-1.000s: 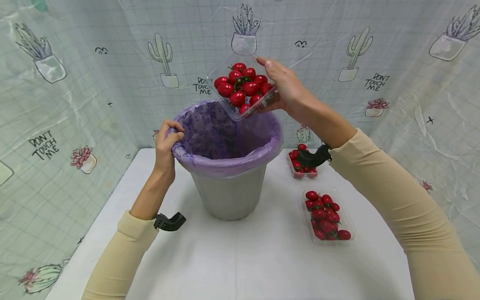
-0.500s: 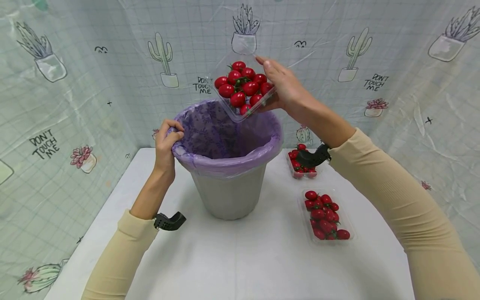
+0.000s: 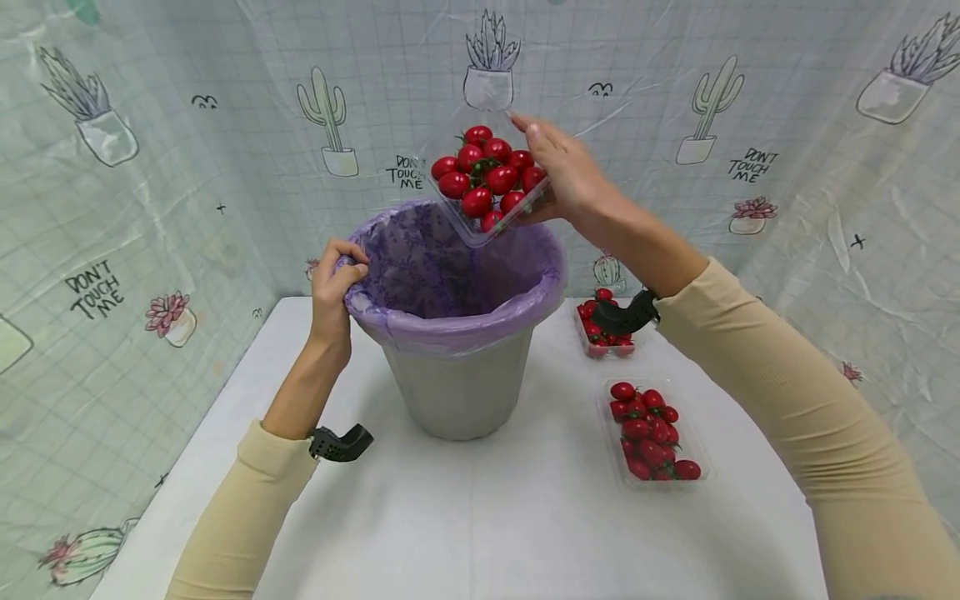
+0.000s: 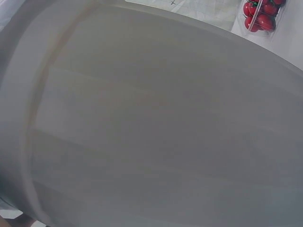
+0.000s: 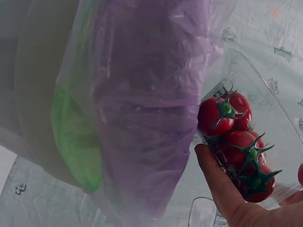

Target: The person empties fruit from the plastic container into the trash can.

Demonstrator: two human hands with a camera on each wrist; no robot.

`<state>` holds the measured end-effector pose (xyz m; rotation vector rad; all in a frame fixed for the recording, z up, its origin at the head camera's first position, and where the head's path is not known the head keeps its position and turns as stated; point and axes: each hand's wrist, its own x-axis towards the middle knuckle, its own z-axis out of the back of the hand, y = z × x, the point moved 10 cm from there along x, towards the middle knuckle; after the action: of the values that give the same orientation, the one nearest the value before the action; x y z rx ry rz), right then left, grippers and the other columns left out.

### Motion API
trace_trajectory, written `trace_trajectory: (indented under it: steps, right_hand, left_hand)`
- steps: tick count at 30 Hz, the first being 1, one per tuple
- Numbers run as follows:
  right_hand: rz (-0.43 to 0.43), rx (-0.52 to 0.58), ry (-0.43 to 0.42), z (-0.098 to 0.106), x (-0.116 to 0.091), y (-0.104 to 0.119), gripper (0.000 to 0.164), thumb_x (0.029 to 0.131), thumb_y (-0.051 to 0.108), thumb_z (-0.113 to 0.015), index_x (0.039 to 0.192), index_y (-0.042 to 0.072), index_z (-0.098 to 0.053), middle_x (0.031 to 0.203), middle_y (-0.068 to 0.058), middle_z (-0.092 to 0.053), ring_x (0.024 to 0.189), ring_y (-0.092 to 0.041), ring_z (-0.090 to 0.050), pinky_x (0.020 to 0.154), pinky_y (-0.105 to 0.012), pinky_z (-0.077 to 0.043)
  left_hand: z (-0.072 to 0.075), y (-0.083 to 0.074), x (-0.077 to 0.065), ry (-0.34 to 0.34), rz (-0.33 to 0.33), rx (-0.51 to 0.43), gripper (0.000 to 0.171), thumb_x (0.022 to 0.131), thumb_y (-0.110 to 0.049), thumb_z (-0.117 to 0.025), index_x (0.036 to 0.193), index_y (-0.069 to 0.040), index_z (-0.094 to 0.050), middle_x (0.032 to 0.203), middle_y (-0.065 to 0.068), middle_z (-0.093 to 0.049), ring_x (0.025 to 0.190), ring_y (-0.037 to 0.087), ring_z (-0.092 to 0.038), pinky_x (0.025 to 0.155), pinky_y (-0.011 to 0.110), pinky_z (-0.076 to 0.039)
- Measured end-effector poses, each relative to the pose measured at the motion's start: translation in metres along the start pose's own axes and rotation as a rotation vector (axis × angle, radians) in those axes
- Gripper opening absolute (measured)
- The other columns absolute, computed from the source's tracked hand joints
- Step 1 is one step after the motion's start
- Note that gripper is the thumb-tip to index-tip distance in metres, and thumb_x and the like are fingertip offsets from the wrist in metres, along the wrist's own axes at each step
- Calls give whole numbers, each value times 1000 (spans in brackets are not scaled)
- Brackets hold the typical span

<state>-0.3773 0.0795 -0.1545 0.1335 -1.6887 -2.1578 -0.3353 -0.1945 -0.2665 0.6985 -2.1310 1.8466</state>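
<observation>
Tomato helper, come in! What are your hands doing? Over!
Left hand grips the bin. Right hand holds a tilted plastic box, raised at the bin's mouth, tomatoes inside. Nothing seen between box and bin.

Clear plastic tray (image 3: 467, 229), tilted, one corner pointing down, right hand (image 3: 570, 171) gripping its side; in the head view it overlaps the bin's mouth. Inside: red oval tomatoes (image 3: 500, 178), shiny, green stems, piled close together. Bin (image 3: 461, 392): light grey, round, narrower at the base, upright on table (image 3: 465, 517). Purple bag (image 3: 450, 331) lines it, folded over the rim, wrinkled, darker pattern inside; left hand (image 3: 335, 279) holds the rim.
</observation>
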Motion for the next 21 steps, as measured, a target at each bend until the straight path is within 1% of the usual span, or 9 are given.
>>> trace_trajectory:
  steps: [5,10,17,21]
  right_hand:
    - [0,-38,2,1,0,-1,55,110,47,-27,164,35,-24,173,4,-15,139,-37,-54,100,-59,-53]
    - [6,-55,2,1,1,-1,55,110,48,-26,164,35,-24,173,6,-15,141,-36,-52,100,-58,-54]
    - [26,-79,-16,0,0,1,54,111,46,-27,163,35,-26,172,5,-20,137,-34,-56,97,-56,-56]
    - [36,-89,-21,1,0,0,53,111,46,-28,163,35,-27,171,4,-23,139,-32,-54,96,-56,-56]
  left_hand:
    - [0,-1,-1,-6,-4,2,14,85,-11,-48,87,-20,-58,93,-5,-51,88,19,-45,81,28,-35]
    - [-1,-1,-1,2,-6,4,15,86,-11,-48,88,-21,-58,93,-5,-51,88,20,-44,81,27,-35]
    - [0,0,0,5,-2,8,15,86,-11,-47,88,-22,-58,93,-5,-50,87,20,-44,81,28,-35]
    - [0,0,0,7,-6,10,15,86,-11,-47,88,-22,-58,93,-5,-50,87,20,-43,81,28,-34]
